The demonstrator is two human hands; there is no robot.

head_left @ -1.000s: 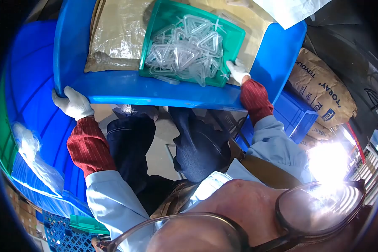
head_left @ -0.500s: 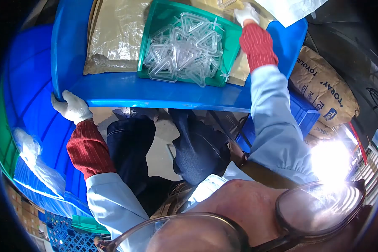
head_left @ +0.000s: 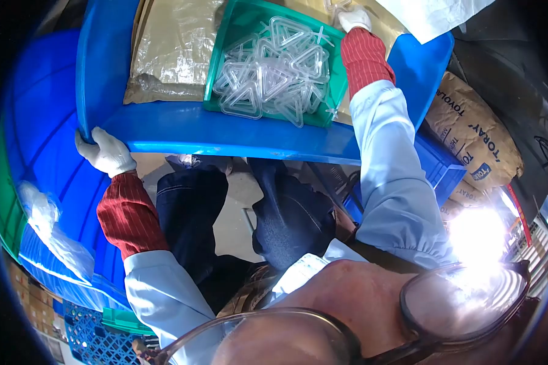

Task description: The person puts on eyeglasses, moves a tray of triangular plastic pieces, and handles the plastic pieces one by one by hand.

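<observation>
My left hand (head_left: 108,153), in a white glove, grips the near left corner of a large blue tray (head_left: 237,149), with the thumb over its rim. At the top, my gloved right hand (head_left: 354,19) has its fingers closed at a clear plastic triangle (head_left: 335,5); the frame edge cuts off part of that piece. Left of this hand a green bin (head_left: 337,91) stands in the blue tray. It holds a heap of clear plastic triangular frames (head_left: 271,76), some with small star-shaped ends.
Brown wrapped packages (head_left: 176,45) lie left of the bin. A white sheet (head_left: 429,15) hangs over the tray's far right. Printed paper sacks (head_left: 475,131) and a blue crate (head_left: 435,167) stand at the right. A large blue container (head_left: 42,128) is on the left.
My right hand has drawn slightly left and up, and the clear triangle now meets its fingers. My left hand stays on the tray corner. The view has shifted a little.
</observation>
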